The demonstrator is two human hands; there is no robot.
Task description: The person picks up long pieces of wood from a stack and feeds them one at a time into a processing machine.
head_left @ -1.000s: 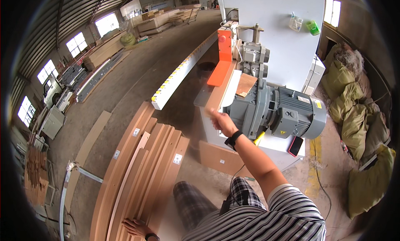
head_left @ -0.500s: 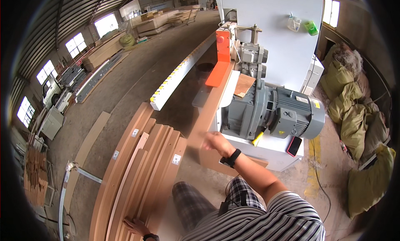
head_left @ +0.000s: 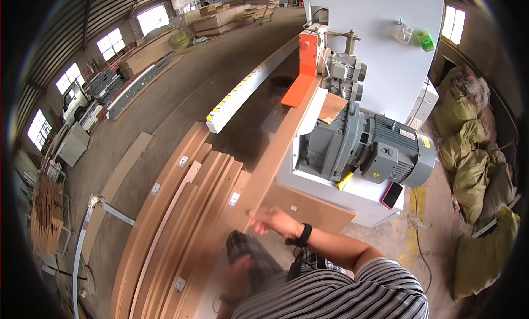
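A long narrow brown board [head_left: 275, 153] runs from my lap up to the orange guard [head_left: 300, 82] of a white machine. My right hand [head_left: 273, 221], with a black watch on the wrist, grips the board's near end, fingers on its edge. My left hand [head_left: 237, 279] is a blur low in the picture, over my checked trouser leg and beside the stack of curved brown boards [head_left: 182, 220]; I cannot tell whether it holds anything.
A grey electric motor [head_left: 358, 148] sits on the machine's base just right of the board, with a dark phone [head_left: 392, 195] lying next to it. A white rail with yellow marks [head_left: 248, 87] stretches away to the left. Yellow-green sacks [head_left: 474, 153] pile up at the right.
My right hand has slid back along the board from beside the motor to its near end. My left hand has left the board stack and come up over my leg.
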